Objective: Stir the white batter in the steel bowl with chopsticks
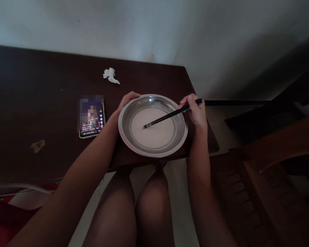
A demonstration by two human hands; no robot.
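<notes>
A wide metal bowl [123, 139] stands at the table's front edge, holding a smooth, off-white liquid [154, 135]. Around the bowl's far left rim curls my left hand [128, 98], its fingers partly hidden behind the rim. At the right side, my right hand [195, 109] is closed on black chopsticks [170, 115], which slant down to the left across the bowl. Their tips are at the liquid's surface, with pale residue on them; how deep they reach I cannot tell.
On the dark table [54, 79], a lit phone [92, 120] lies left of the bowl, and a crumpled white tissue [110, 75] lies behind it. A wooden chair [257, 192] stands at the right. A pale wall [118, 27] borders the table's far side.
</notes>
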